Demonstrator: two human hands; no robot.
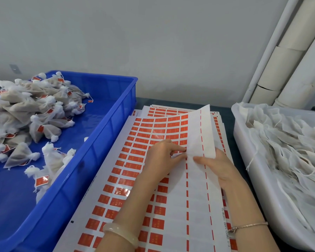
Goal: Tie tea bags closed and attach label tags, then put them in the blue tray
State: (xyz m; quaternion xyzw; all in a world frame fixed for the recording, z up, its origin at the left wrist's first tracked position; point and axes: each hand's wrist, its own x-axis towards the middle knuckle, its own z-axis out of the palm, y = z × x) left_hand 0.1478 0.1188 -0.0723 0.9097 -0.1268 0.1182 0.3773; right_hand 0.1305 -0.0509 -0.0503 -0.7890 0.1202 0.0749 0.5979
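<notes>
Peeling from the edge of the printed columns looks like the smart way in. Your left hand (160,159) has its fingers curled, and the thumb and fingertip seem to be pinching one red label tag (183,151), right where the full rows meet the bare strip. It's small in the head view, so I can't swear the tag is actually lifted yet.

Your right hand (218,166) lies flat beside it, fingers straight and pressing on the label sheet (127,160). It isn't gripping anything. My guess is it's pinning the sheet so the backing doesn't ride up while you peel. The used white strip (198,131) is curled up and back above your fingers, which keeps it off the tags you're working on.

The layout makes sense to me too. The sheet sits on a stack of more sheets (171,108), dead centre between the two containers. The blue tray (105,135) touches it on your left, with the tied and tagged tea bags (25,110) heaped at the far-left end. The white bin (244,151) of flat, untied bags (289,142) sits just right of it. So it's an easy reach either way.

No bag is in hand right now, so you're probably between bags. One thing to watch is a tag folding onto itself.
</notes>
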